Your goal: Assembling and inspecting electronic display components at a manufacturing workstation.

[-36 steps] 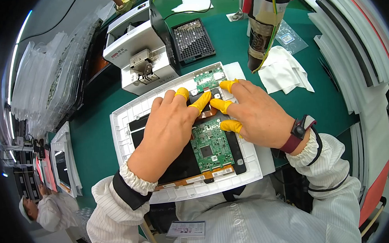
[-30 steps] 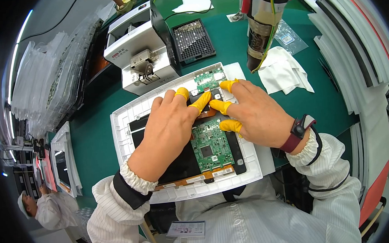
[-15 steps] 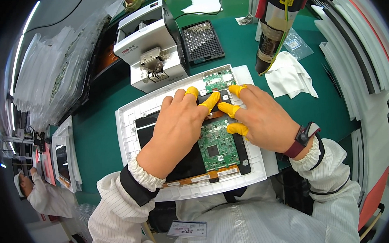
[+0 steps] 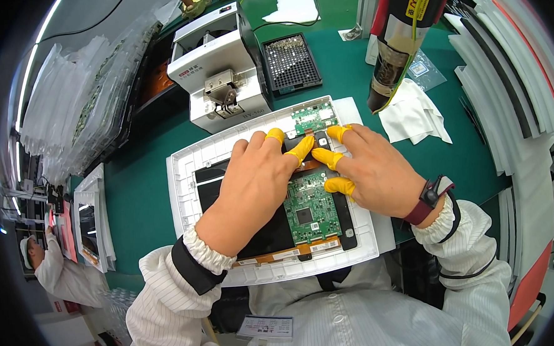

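A white-framed display panel (image 4: 181, 178) lies back up in front of me, with a large green circuit board (image 4: 310, 202) and a smaller green board (image 4: 311, 116) at its far end. Between the boards runs an orange-brown ribbon cable (image 4: 308, 166). My left hand (image 4: 247, 179) has its yellow-covered thumb and a finger at the cable, by the small board. From the other side my right hand (image 4: 377, 169) brings yellow-capped fingertips to the cable's edge; its other fingers rest on the black panel. The fingertips hide part of the cable.
Beyond the panel stand a white machine (image 4: 218, 76) and a black tray of small parts (image 4: 291, 62). A dark tool (image 4: 384, 73) hangs over a white cloth (image 4: 415, 112). Framed panels (image 4: 91, 220) lie at left, bagged boards (image 4: 66, 102) behind them; white sheets (image 4: 492, 99) stand at right.
My hands keep their hold by the small board with hardly any shift. The whole view has moved slightly; at far left another person's arm has moved a little.
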`<state>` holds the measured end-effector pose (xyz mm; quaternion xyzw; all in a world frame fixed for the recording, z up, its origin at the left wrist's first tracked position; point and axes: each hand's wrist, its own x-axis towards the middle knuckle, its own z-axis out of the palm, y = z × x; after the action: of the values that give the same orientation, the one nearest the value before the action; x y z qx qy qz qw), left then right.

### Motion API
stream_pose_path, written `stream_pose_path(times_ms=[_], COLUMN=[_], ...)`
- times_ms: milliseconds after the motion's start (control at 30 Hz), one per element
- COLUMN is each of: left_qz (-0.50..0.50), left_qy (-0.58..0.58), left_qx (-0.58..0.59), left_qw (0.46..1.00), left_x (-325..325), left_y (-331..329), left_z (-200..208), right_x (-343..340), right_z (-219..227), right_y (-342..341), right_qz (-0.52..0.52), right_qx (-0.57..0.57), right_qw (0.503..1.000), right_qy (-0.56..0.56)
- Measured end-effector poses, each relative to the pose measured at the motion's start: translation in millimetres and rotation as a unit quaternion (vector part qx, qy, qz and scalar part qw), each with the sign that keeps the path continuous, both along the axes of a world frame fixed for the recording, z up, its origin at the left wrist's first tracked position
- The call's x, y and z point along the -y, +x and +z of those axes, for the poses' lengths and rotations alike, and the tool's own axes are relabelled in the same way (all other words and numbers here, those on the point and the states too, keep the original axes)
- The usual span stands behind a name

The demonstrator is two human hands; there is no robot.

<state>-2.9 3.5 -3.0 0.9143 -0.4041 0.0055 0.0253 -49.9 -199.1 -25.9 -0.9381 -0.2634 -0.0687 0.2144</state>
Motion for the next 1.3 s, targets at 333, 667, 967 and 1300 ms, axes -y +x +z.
stream_pose_path(times_ms=[333, 667, 967, 1300], left_qz=[0.003, 0.017, 0.034, 0.037], left_qy=[-0.007, -0.014, -0.021, -0.033], left_qx=[-0.005, -0.021, -0.025, -0.02], left_qw=[1.0, 1.0, 0.999, 0.999], left_x=[0.4, 0.3, 2.6, 1.0], left_y=[0.8, -2.0, -3.5, -2.6], left_z=[-1.7, -2.3, -1.7, -3.2], right_x=[1.2, -0.8, -3.8, -2.1], right_z=[1.7, 12.7, -1.5, 3.6], right_y=[1.1, 21.3, 44.7, 46.0], right_qz=[0.002, -0.013, 0.005, 0.018], right_qx=[-0.001, 0.069, 0.042, 0.028], right_qw=[1.0, 0.998, 0.999, 0.998], right_qy=[0.007, -0.005, -0.017, -0.053])
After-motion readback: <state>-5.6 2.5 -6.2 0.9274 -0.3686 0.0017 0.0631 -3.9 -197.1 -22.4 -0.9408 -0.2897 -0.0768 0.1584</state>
